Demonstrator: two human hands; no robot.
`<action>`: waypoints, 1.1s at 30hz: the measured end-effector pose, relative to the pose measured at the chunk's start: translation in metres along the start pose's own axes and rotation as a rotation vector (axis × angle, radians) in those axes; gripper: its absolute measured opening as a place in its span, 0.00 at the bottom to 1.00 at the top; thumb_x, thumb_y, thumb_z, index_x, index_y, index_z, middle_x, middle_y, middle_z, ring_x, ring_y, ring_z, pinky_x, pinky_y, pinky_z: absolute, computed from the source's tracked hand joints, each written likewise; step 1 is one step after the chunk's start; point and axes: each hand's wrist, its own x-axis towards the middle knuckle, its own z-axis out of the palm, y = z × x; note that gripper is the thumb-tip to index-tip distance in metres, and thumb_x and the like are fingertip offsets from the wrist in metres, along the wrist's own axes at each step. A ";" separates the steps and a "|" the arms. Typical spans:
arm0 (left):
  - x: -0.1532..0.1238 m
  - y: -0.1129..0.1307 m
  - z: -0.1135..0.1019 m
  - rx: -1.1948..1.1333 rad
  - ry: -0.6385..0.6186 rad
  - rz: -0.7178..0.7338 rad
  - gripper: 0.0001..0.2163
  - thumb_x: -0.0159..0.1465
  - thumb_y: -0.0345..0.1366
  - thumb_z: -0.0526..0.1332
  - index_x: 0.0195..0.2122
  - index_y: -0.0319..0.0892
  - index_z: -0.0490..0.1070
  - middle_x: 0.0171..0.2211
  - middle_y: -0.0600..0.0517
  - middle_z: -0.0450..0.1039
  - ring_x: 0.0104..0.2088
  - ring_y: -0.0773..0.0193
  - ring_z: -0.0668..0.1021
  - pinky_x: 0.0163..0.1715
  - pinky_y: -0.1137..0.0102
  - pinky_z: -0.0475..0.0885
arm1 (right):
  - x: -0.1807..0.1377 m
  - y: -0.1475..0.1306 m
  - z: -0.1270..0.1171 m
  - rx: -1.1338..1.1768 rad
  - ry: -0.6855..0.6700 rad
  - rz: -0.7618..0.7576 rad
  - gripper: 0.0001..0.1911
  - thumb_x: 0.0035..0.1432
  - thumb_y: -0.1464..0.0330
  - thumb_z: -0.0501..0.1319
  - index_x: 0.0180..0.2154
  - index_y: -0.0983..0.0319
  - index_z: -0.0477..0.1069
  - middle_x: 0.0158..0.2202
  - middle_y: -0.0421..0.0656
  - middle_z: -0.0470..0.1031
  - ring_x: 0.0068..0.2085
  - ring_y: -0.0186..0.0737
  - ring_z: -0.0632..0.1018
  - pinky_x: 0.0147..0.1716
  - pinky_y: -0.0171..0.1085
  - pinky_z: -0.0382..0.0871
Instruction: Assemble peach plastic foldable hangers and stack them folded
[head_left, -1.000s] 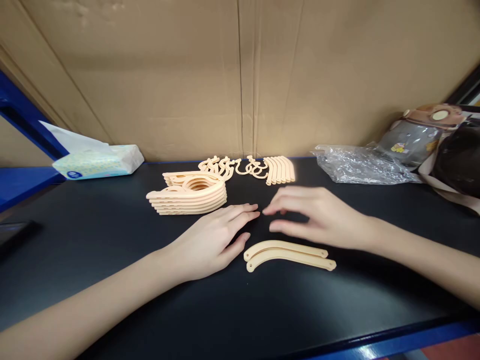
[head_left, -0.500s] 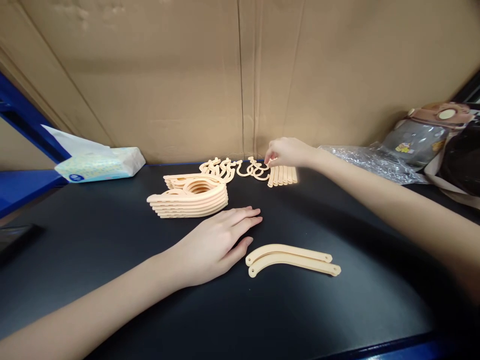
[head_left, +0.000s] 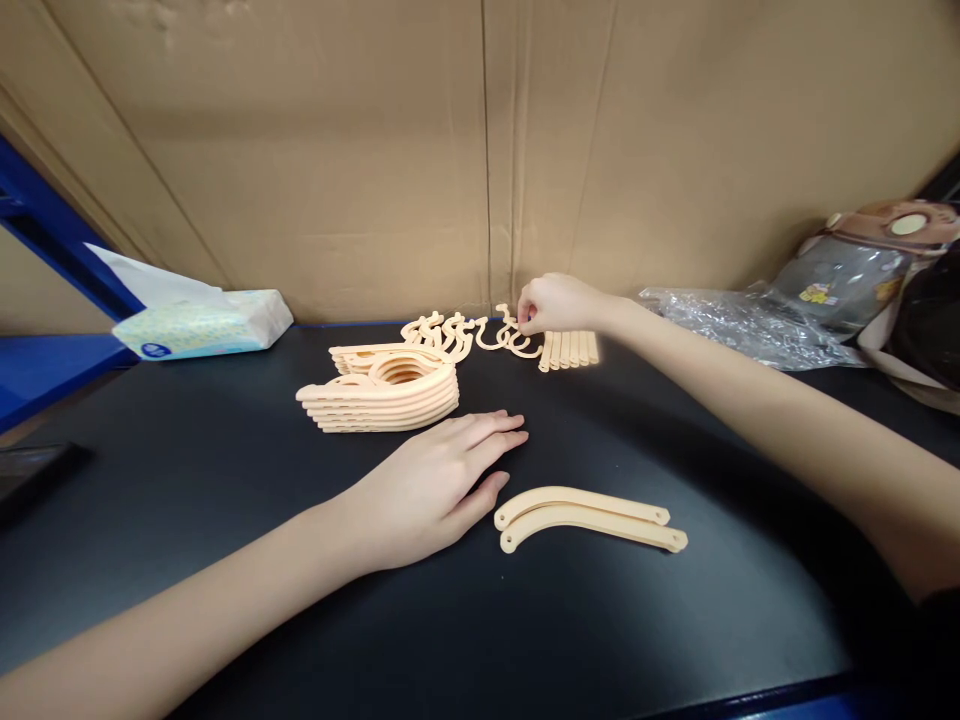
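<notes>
My left hand [head_left: 442, 485] lies flat on the black table, fingers stretched out, holding nothing. Just right of it, two curved cream plastic hanger arms [head_left: 592, 520] lie side by side, with holes at their ends. Behind it is a stack of folded cream hanger pieces [head_left: 382, 405]. At the back, my right hand [head_left: 559, 303] is closed in a pinch on a cream hanger hook [head_left: 507, 322]; its fingertips are partly hidden. Other loose hooks [head_left: 491, 338] lie beside it. Under its wrist is a row of several straight cream strips [head_left: 570, 350].
A tissue pack [head_left: 202, 325] stands at the back left, against the cardboard wall [head_left: 337, 160]. On the right lie crumpled clear plastic [head_left: 735, 325] and a transparent bag or bottle with a brown top [head_left: 844, 270]. A dark flat object [head_left: 37, 470] is at the left edge.
My right hand has moved slightly left, its fingers now closed at the hooks, and one hook there appears a little raised. My left hand has stayed in place.
</notes>
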 end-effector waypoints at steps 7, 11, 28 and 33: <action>-0.001 0.003 0.003 -0.029 0.078 -0.107 0.21 0.69 0.38 0.51 0.63 0.40 0.56 0.64 0.45 0.58 0.62 0.56 0.65 0.60 0.61 0.64 | -0.040 -0.033 -0.010 -0.004 0.078 -0.055 0.10 0.48 0.70 0.58 0.29 0.62 0.79 0.29 0.42 0.78 0.29 0.36 0.73 0.30 0.34 0.58; -0.002 0.004 0.003 -0.008 0.111 -0.146 0.24 0.69 0.39 0.51 0.64 0.38 0.50 0.64 0.43 0.56 0.62 0.54 0.64 0.60 0.60 0.64 | -0.078 -0.061 -0.012 0.037 0.034 -0.099 0.07 0.47 0.71 0.59 0.24 0.61 0.76 0.23 0.40 0.75 0.25 0.35 0.71 0.28 0.35 0.56; 0.000 0.005 0.000 -0.059 0.029 -0.127 0.15 0.68 0.33 0.49 0.55 0.39 0.62 0.60 0.44 0.61 0.58 0.55 0.68 0.58 0.59 0.65 | -0.115 -0.105 0.011 0.210 0.124 -0.202 0.07 0.56 0.71 0.62 0.26 0.62 0.76 0.27 0.40 0.75 0.33 0.38 0.70 0.37 0.38 0.58; 0.000 0.005 0.000 -0.061 0.024 -0.132 0.12 0.66 0.29 0.48 0.48 0.40 0.65 0.60 0.43 0.59 0.58 0.54 0.67 0.57 0.57 0.65 | -0.116 -0.105 0.009 0.244 0.092 -0.242 0.09 0.58 0.66 0.64 0.26 0.62 0.76 0.27 0.40 0.75 0.33 0.38 0.70 0.37 0.38 0.57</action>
